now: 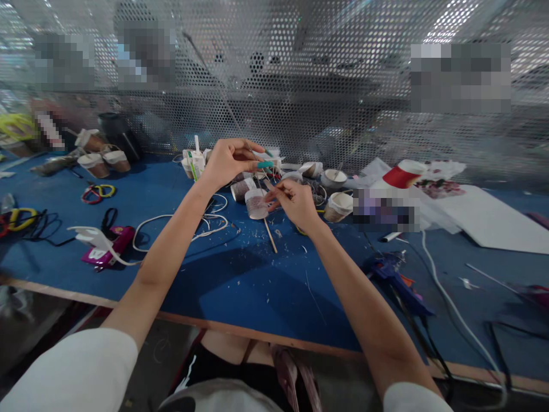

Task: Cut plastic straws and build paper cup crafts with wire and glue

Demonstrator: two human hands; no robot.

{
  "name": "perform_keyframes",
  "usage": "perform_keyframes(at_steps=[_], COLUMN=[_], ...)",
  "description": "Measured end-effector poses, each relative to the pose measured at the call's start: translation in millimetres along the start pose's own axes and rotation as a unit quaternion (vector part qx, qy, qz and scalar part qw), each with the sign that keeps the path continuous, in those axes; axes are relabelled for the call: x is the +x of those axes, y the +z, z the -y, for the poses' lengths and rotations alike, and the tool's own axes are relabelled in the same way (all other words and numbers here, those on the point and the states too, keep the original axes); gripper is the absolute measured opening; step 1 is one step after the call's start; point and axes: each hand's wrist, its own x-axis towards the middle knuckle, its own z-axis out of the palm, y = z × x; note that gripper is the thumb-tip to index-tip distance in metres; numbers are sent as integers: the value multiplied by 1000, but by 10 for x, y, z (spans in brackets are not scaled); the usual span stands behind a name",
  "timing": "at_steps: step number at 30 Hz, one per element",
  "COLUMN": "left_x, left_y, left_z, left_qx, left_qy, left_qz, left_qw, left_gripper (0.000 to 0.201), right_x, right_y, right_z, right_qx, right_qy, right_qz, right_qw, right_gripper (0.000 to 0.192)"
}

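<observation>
A blue table (240,286) fills the middle of the frame, with a perforated metal screen (300,86) rising behind it across the top. White sheets (484,220) lie at the right edge of the table. A blue glue gun (397,277) rests at lower right, its cable running off toward the bottom edge. A white cord (171,220) loops across the table left of centre, ending by a pink block (112,243) at left. Paper cups (103,163) stand at upper left, and more cups (338,206) cluster right of centre. Scissors (98,193) with coloured handles lie at left.

Both arms reach up from the bottom edge to the centre. The left hand (229,161) is raised, its fingers pinched on a thin stick with a teal end (265,164). The right hand (295,203) sits just below and right of it, fingertips closed on something too thin to make out, close to a spool (256,203) wound with pale thread that stands on the table at the centre. A wooden stick (270,234) lies just below the spool, among small scraps.
</observation>
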Motion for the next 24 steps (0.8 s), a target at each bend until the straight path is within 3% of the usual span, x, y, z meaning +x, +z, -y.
perform_keyframes(at_steps=[7,24], left_x=[-6,-32], left_y=[-1,-8], left_z=[-7,-90], left_qx=[7,18], left_qy=[-4,-1], left_qz=[5,23], left_qw=[1000,1000], left_gripper=[29,34], right_x=[-6,21], right_y=[15,16], right_z=[-20,-41], right_qx=[-15,-8], right_qy=[-2,0], right_qz=[-59,20], right_qw=[998,1000], right_gripper=[37,40])
